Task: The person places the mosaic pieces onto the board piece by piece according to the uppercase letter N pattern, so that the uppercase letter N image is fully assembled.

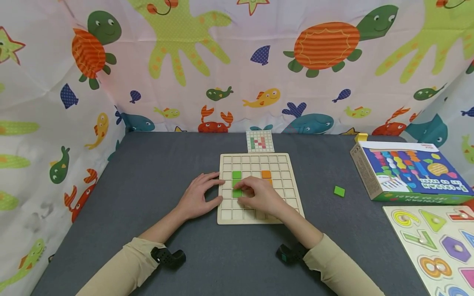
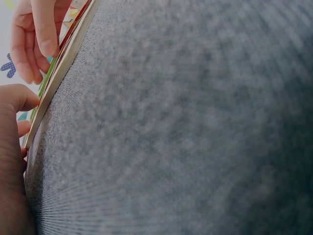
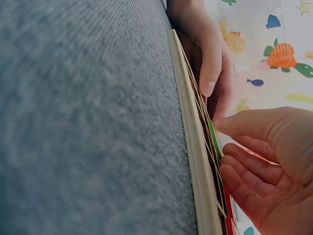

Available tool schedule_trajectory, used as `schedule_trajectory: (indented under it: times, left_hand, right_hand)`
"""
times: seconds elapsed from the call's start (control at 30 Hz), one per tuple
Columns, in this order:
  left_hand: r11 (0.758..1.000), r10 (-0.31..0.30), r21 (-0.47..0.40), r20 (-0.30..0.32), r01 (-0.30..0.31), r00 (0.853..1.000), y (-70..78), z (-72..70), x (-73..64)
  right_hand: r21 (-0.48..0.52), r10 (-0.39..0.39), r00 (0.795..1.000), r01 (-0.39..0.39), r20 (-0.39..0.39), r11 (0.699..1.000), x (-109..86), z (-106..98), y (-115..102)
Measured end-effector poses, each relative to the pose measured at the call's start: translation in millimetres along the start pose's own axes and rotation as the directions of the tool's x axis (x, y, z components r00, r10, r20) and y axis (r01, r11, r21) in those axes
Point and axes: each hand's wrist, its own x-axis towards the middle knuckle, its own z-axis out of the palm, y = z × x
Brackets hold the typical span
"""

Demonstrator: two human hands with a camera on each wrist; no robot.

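A square wooden grid board [image 1: 259,161] lies on the table. A column of green square tiles [image 1: 237,175] fills cells on its left side, and orange tiles [image 1: 266,174] sit farther right. My left hand [image 1: 200,195] rests at the board's left edge, fingertips and thumb touching it. Over the middle of the board is my right hand [image 1: 261,197], its fingertips at the lower green tiles. In the right wrist view, thumb and fingers stand apart near a green tile [image 3: 215,139], with nothing seen pinched between them. Red tiles [image 3: 226,200] show there too; the right hand hides them in the head view.
Behind the board stands a small pattern card [image 1: 260,142] with coloured squares. A loose green tile [image 1: 339,191] lies to the right. Farther right are a colourful box [image 1: 411,168], a yellow piece [image 1: 361,137] and a shape puzzle board [image 1: 418,218].
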Motion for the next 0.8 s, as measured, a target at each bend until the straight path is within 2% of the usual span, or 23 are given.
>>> schedule_trajectory:
  times: [0.17, 0.3, 0.5, 0.8]
  left_hand:
    - [1.000, 0.002, 0.001, -0.002, -0.002, 1.000, -0.2, 1.2, 0.4]
    - [1.000, 0.001, 0.006, -0.002, -0.001, 1.000, -0.2, 2.0, 0.6]
    - [1.000, -0.004, 0.000, 0.000, 0.004, 1.000, 1.4, 1.8, 0.7]
    - [1.000, -0.004, 0.007, -0.001, 0.004, 1.000, 1.4, 0.8, -0.6]
  right_hand:
    - [0.015, -0.024, 1.000, 0.024, -0.005, 1.000, -3.9, -1, 1]
    - [0.067, -0.028, 1.000, 0.028, -0.003, 0.997, -8.6, -4, 2]
    - [0.130, 0.007, 0.999, -0.001, -0.042, 0.992, -17.4, -14, 5]
    - [0.045, 0.097, 0.986, -0.091, -0.135, 0.995, -39.3, -42, 25]
